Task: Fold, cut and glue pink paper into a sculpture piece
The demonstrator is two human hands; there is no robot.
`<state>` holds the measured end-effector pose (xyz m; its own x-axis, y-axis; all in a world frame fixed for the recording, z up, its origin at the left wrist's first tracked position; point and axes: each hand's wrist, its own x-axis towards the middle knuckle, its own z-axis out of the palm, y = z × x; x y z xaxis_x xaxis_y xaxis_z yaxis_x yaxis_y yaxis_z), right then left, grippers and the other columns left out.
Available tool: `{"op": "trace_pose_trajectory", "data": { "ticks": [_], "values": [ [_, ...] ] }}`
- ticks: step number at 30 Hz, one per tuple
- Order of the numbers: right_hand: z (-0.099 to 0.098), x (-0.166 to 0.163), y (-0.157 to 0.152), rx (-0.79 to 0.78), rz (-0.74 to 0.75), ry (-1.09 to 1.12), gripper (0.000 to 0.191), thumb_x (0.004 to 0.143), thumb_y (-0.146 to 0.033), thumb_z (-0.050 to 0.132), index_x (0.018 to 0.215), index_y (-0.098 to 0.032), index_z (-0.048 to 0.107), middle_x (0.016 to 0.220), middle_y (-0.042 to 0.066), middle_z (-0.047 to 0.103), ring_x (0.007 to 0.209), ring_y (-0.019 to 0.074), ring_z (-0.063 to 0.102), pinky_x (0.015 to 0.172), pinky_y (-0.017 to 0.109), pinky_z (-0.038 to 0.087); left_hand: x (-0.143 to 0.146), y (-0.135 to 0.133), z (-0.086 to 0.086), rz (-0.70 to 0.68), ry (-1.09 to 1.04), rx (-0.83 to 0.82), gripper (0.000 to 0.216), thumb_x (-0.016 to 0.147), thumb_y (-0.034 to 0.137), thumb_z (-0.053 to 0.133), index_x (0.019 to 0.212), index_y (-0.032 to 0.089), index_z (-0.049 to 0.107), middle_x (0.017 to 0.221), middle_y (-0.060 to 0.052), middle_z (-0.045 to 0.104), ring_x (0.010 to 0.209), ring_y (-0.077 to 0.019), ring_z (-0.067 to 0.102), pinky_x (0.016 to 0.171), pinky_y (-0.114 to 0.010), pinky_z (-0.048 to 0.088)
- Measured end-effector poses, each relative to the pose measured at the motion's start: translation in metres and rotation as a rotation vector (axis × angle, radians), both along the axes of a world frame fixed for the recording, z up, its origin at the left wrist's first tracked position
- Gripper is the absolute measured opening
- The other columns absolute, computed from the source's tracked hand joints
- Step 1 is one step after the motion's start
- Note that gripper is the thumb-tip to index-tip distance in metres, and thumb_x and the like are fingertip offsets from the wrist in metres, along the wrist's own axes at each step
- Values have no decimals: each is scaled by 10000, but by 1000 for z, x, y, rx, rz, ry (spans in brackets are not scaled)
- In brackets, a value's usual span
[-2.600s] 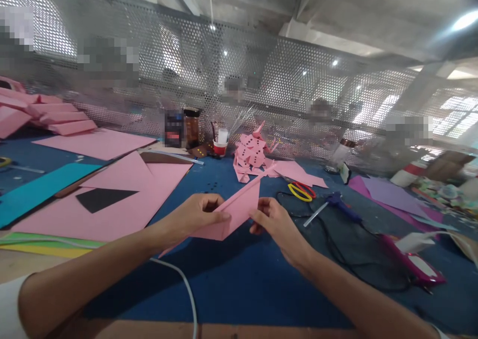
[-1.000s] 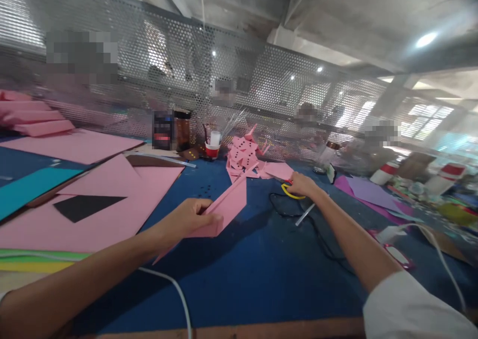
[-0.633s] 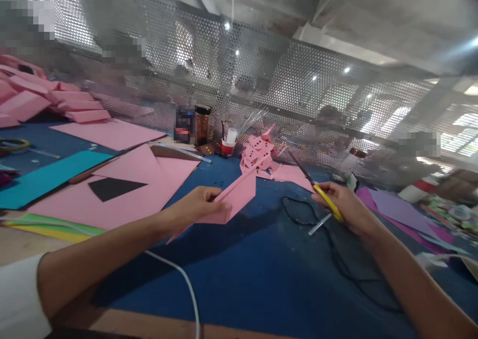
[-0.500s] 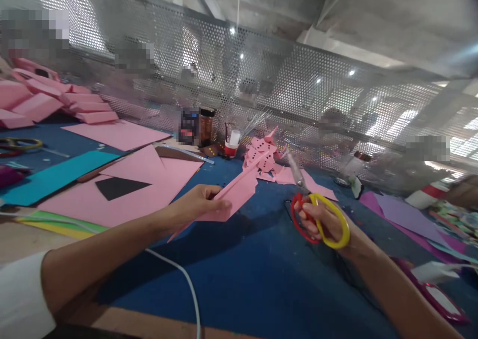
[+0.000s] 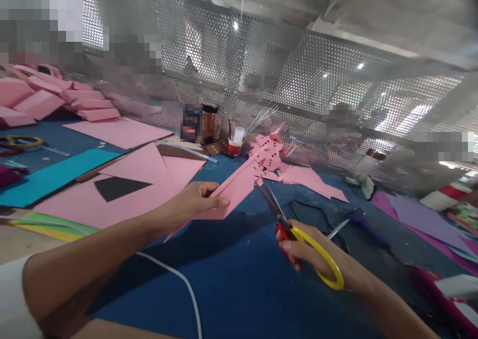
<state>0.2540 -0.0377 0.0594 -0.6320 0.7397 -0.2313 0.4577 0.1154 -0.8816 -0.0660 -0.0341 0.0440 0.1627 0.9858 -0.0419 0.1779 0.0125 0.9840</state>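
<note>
My left hand (image 5: 197,199) pinches a folded pink paper piece (image 5: 239,187) by its near end, thumb on top, and holds it above the blue table mat. In my right hand (image 5: 306,247) is a pair of scissors (image 5: 278,207) with one yellow and one red handle. My fingers are wrapped round the handles. The blades are slightly parted, and their tips lie close to the right edge of the paper; whether they touch it I cannot tell. Behind the paper lies a heap of pink cut scraps (image 5: 271,150) with black dots.
Pink sheets (image 5: 127,199) with a black piece (image 5: 121,187) and a teal strip (image 5: 63,174) lie left. A glue gun (image 5: 369,227) and purple sheets (image 5: 421,224) are at right. A white cable (image 5: 182,279) crosses the mat (image 5: 231,289). A perforated metal screen (image 5: 291,80) stands behind.
My right hand has moved left and down, tilting the scissors so the blades now point at the pink paper's edge. My left hand keeps its hold, nearly still.
</note>
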Motion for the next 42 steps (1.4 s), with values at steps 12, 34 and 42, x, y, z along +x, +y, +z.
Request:
{"op": "trace_pose_trajectory", "data": {
  "ticks": [12, 34, 42],
  "values": [
    [5, -5, -8, 229, 16, -183, 328, 996, -487, 509, 860, -190, 537, 769, -7, 526, 670, 130, 489, 616, 269, 402, 1, -5, 4, 27, -23, 13, 375, 732, 488, 838, 823, 155, 693, 744, -1, 638, 668, -137, 536, 592, -249, 354],
    [-8, -8, -19, 421, 38, -365, 285, 1008, -459, 561, 871, -210, 558, 777, -16, 611, 644, 119, 477, 561, 250, 291, 11, -14, 2, -72, -42, -9, 405, 753, 528, 819, 895, 152, 768, 781, -31, 699, 682, -148, 579, 590, -243, 397],
    [-9, -9, -19, 430, 36, -368, 297, 1008, -468, 554, 860, -210, 548, 783, -12, 619, 639, 119, 472, 554, 252, 276, 15, -19, 11, -65, 33, 2, 398, 747, 524, 793, 838, 140, 742, 720, -21, 650, 631, -139, 521, 535, -242, 325]
  ]
}}
